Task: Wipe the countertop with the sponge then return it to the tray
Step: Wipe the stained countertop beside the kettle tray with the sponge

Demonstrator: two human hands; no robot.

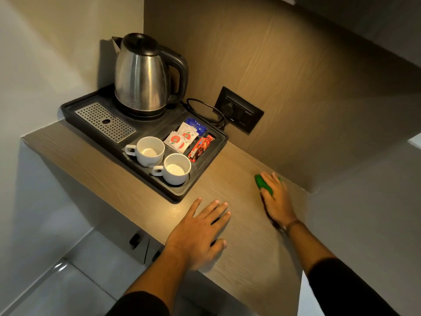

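A green sponge (262, 183) lies on the wooden countertop (239, 247) near the back wall, to the right of the tray. My right hand (276, 199) presses down on it, fingers over its top, so only its left edge shows. My left hand (200, 231) rests flat on the countertop near the front edge, fingers spread, holding nothing. The black tray (177, 197) sits at the left of the counter.
On the tray stand a steel kettle (141, 74), a perforated drip grate (106, 122), two white cups (148, 150) and sachets (182, 137). A cord runs to a wall socket (239, 110). The counter ends at a wall on the right.
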